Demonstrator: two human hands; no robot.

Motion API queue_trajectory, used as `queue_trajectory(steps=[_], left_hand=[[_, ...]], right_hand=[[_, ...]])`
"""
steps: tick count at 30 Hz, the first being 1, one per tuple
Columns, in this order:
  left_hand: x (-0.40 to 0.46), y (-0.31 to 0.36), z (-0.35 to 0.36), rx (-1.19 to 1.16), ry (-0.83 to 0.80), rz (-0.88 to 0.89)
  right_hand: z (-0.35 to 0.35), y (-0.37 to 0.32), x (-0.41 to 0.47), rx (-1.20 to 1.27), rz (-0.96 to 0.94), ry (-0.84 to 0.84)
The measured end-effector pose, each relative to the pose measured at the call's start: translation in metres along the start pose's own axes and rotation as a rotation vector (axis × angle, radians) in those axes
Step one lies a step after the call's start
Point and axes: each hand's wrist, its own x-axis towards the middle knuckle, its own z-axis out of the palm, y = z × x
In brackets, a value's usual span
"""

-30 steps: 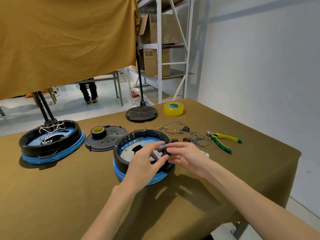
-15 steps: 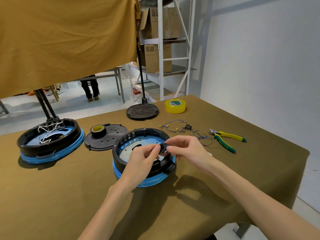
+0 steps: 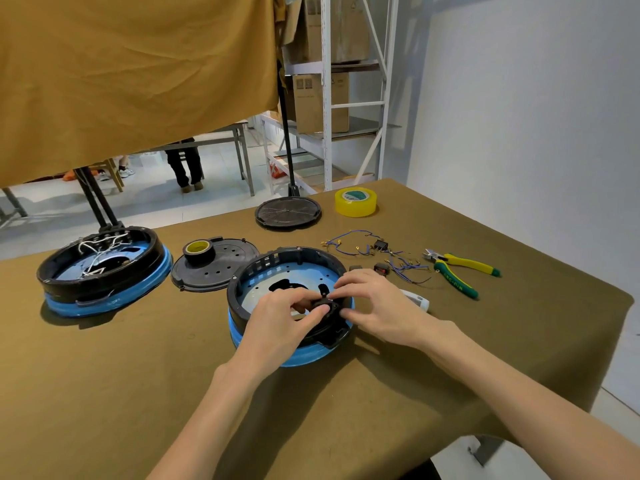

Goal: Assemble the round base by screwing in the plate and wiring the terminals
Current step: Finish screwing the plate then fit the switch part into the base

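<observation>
On the far left of the table (image 3: 104,393) sat a second base (image 3: 104,271), black ring over blue, white wires tangled inside. Right of it lay a black perforated lid (image 3: 221,271) with a small tape roll (image 3: 198,250) on top. Mid-table: the round base (image 3: 263,271), open side up, pale plate (image 3: 263,289) visible inside. Left hand (image 3: 280,320) was over its near rim, thumb and fingers curled, pinching a small black part (image 3: 325,303). Right hand (image 3: 377,306) met it from the other side, fingertips pinched on the same part, just above the base's near-right edge. Behind, a black disc (image 3: 288,212) and yellow tape (image 3: 355,201). Right of the base: loose blue wires (image 3: 349,242) with terminals, a few small black connectors (image 3: 380,245), a white object (image 3: 417,301) partly hidden by the right hand, then pliers (image 3: 460,271) with yellow-green handles, well apart from the base.
</observation>
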Motion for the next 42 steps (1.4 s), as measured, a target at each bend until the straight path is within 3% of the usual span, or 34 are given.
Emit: queue_trajectory(steps=[5, 17, 31, 42], left_hand=[[-0.001, -0.006, -0.008, -0.007, -0.031, 0.025], [-0.011, -0.009, -0.008, 0.027, 0.135, 0.026], [-0.011, -0.015, -0.006, 0.016, 0.118, -0.039], [-0.019, -0.015, -0.004, 0.116, 0.104, 0.048]], right_hand=[[0.005, -0.002, -0.003, 0.018, -0.013, 0.043], [0.012, 0.001, -0.004, 0.090, 0.017, 0.087], [0.022, -0.003, -0.001, 0.128, 0.039, 0.137], [0.026, -0.007, -0.004, 0.207, 0.038, 0.174]])
